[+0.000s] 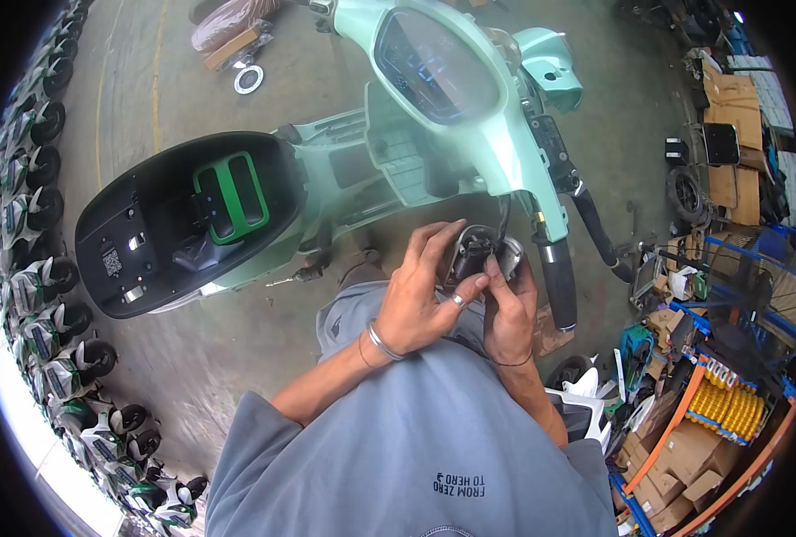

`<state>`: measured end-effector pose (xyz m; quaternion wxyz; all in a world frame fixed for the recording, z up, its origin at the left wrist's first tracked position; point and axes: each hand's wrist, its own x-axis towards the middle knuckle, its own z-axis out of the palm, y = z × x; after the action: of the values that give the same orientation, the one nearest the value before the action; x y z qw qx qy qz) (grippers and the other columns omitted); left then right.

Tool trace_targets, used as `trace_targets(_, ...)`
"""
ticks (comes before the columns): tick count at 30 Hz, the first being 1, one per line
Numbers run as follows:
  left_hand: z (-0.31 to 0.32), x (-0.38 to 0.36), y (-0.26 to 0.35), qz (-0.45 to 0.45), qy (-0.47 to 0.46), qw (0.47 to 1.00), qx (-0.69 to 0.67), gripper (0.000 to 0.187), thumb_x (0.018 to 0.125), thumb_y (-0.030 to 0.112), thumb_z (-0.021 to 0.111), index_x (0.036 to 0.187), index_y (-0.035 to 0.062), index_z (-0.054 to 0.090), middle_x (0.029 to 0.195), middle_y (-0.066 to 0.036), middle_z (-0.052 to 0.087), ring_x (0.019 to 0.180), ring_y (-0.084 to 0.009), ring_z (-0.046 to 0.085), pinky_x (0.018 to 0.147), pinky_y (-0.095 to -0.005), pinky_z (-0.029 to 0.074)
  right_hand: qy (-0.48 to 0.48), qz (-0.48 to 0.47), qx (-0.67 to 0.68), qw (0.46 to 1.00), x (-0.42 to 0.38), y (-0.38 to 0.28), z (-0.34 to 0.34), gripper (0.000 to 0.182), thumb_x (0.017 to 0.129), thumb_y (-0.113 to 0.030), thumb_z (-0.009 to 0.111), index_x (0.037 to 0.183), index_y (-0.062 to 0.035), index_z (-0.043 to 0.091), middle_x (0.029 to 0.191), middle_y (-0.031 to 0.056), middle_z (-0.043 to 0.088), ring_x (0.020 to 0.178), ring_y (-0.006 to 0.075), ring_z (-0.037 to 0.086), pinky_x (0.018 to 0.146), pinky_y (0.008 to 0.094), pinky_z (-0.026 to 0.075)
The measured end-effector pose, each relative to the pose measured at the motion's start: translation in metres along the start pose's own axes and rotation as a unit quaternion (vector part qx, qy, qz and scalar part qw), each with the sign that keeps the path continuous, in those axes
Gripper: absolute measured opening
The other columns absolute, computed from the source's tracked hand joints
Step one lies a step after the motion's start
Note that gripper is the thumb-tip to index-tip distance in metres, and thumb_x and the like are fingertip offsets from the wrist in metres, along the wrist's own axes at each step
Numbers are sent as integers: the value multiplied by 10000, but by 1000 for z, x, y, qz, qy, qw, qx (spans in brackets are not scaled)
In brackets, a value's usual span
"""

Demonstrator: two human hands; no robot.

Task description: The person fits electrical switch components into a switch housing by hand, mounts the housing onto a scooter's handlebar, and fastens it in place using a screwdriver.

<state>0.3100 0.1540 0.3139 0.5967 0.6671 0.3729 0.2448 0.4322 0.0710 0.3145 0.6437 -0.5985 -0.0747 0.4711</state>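
Above my lap, my left hand is closed around the left side of a small rounded black-and-silver housing. My right hand grips its right side, with the thumb and index finger pinched at its middle. A dark cable runs from the part up toward the scooter's handlebar. What exactly lies between my fingertips is hidden. Just right of my hands is the black handlebar grip of a mint-green scooter. Its display panel sits beyond them.
The scooter's open black underseat tub, with a green frame over it, is at left. A brake lever juts out at right. Parked scooters line the far left. Shelving with yellow coils and cardboard boxes stands at right.
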Motion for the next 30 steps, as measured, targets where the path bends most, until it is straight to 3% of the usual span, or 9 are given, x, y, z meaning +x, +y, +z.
trace_targets(7, -8, 2, -16, -60, -56, 991, -105, 692, 845, 233, 786, 1419, 13, 469, 1176, -158, 647, 905, -193, 659, 763, -332, 535, -4, -19, -48, 999, -2, 3, 2, 348, 992, -141, 589, 1296, 16, 530, 1162, 95, 626, 1067, 175, 600, 928, 318, 475)
trace_targets(10, -9, 0, -26, -39, -60, 995, -67, 678, 850, 228, 781, 1414, 14, 471, 1139, -157, 669, 879, -212, 673, 761, -338, 540, -21, -16, -50, 998, 6, 19, -11, 356, 996, -144, 577, 1309, 14, 520, 1160, 96, 626, 1044, 177, 608, 911, 317, 484)
trace_targets(12, -8, -1, -32, -60, -59, 994, -69, 670, 855, 242, 775, 1409, 17, 474, 1171, -176, 657, 925, -237, 673, 785, -350, 537, -29, 1, -30, 999, 11, 22, -10, 359, 1001, -147, 563, 1317, 14, 511, 1159, 97, 625, 1022, 182, 616, 899, 320, 493)
trace_targets(14, -8, 0, -38, -20, -41, 997, -56, 672, 862, 261, 768, 1413, 19, 470, 1188, -191, 649, 964, -267, 670, 813, -361, 529, -36, 16, 6, 999, 14, 26, -11, 385, 999, -140, 555, 1346, 17, 492, 1173, 102, 618, 1040, 193, 612, 902, 330, 495)
trace_targets(15, -11, 1, -34, -50, -54, 995, -67, 682, 868, 290, 759, 1422, 25, 461, 1230, -215, 630, 1073, -324, 651, 897, -392, 516, -39, 19, 6, 999, 15, 28, -11, 385, 999, -140, 555, 1346, 17, 492, 1173, 102, 618, 1040, 193, 612, 902, 330, 495)
trace_targets(19, -14, 1, -31, -75, -76, 991, -85, 718, 873, 330, 745, 1447, 32, 432, 1324, -239, 584, 1242, -382, 573, 1030, -443, 462, -53, 6, 6, 999, 18, 34, -19, 433, 990, -116, 544, 1393, 17, 454, 1199, 105, 605, 1065, 204, 605, 928, 350, 486)
trace_targets(30, -11, 4, -39, -74, -85, 991, -71, 729, 882, 346, 734, 1457, 30, 416, 1342, -207, 581, 1203, -365, 597, 992, -420, 484, -71, 10, 4, 997, 32, 40, -35, 403, 963, -116, 584, 1333, 22, 502, 1163, 104, 614, 1060, 208, 600, 926, 342, 473)
